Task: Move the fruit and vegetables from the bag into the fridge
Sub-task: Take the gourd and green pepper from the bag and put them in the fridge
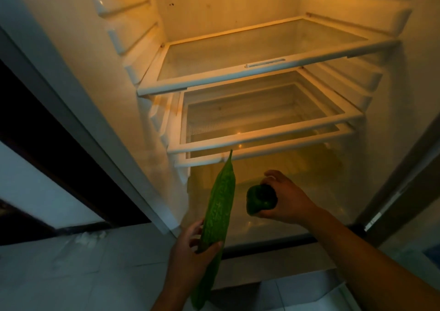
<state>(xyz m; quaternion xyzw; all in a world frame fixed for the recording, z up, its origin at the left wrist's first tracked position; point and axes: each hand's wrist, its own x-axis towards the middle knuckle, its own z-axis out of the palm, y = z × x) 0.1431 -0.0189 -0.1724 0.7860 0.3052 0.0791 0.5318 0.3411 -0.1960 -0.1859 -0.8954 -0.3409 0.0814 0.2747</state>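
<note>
The fridge [133, 91] stands open in front of me, lit yellow inside. My left hand [190, 253] grips a long, bumpy green bitter gourd [220, 206] near its lower half; its pointed tip reaches up to the front rim of the lowest shelf. My right hand [289, 200] holds a dark green bell pepper [260, 200] just inside the bottom compartment [321, 206], below the shelves. The bag is not in view.
Glass shelves sit above: an upper shelf [250, 77] and a lower shelf [257, 141] with a second rim just beneath it. Ribbed side walls flank them. The fridge door edge [78, 125] runs down the left. Pale floor tiles [71, 275] lie below.
</note>
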